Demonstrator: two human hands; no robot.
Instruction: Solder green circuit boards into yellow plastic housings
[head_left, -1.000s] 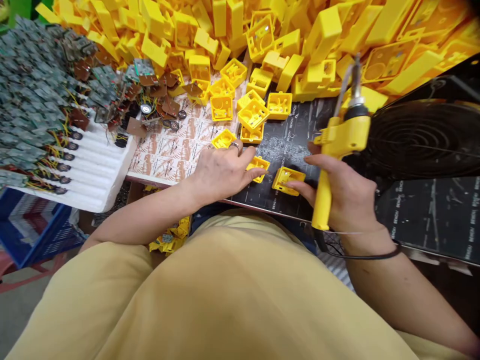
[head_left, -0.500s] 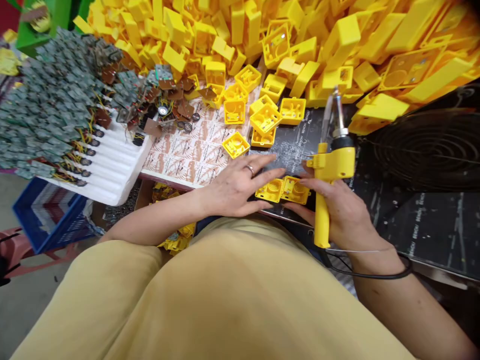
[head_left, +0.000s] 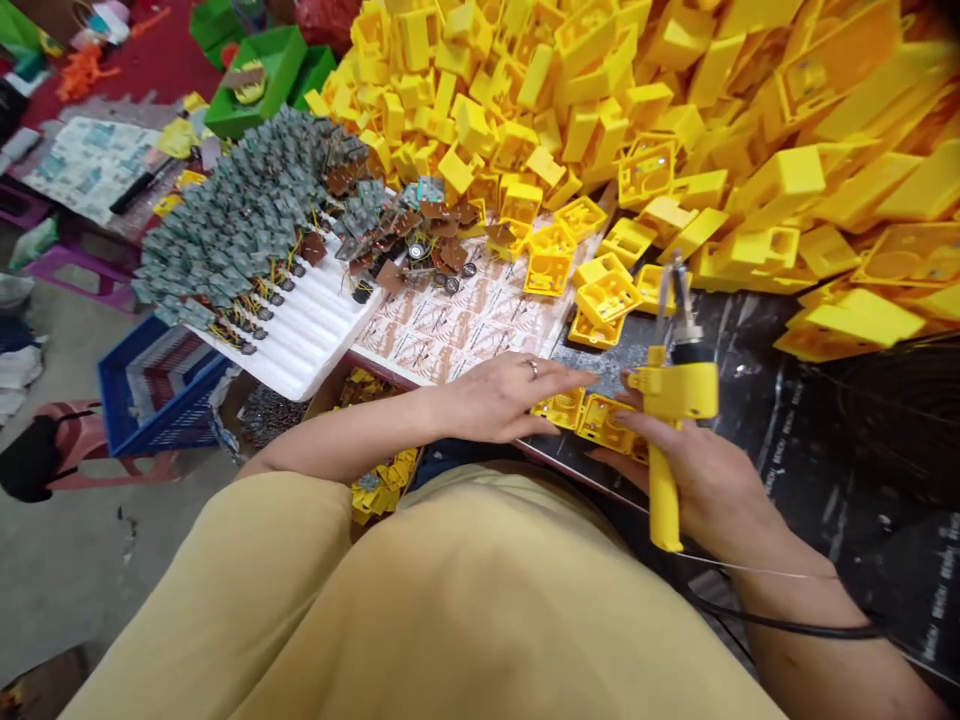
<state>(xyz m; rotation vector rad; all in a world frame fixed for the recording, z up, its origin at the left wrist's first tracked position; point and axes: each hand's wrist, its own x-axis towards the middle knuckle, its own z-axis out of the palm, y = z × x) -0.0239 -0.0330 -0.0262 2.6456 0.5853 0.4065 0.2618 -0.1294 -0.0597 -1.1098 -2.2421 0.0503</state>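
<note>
While the right hand (head_left: 712,475) is gripping a yellow soldering gun (head_left: 679,393), the left hand (head_left: 499,398) is holding its fingers open beside two yellow casings (head_left: 564,408) lying together at the black tabletop's (head_left: 814,500) near edge.

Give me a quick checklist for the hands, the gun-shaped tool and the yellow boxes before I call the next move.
1. Yellow gun-shaped tool secured: ok, the right hand holds it by the handle.
2. Left hand at the row: ok, fingers straddle the left-end box; firm grip, cannot tell.
3. Next box along open side up: ok.
4. Metal tip clear of the loose boxes: cannot tell, depth is unclear.
5. Tip hot: cannot tell from the picture.
6. Black cord off the right forearm: not ok, it crosses it.
</note>
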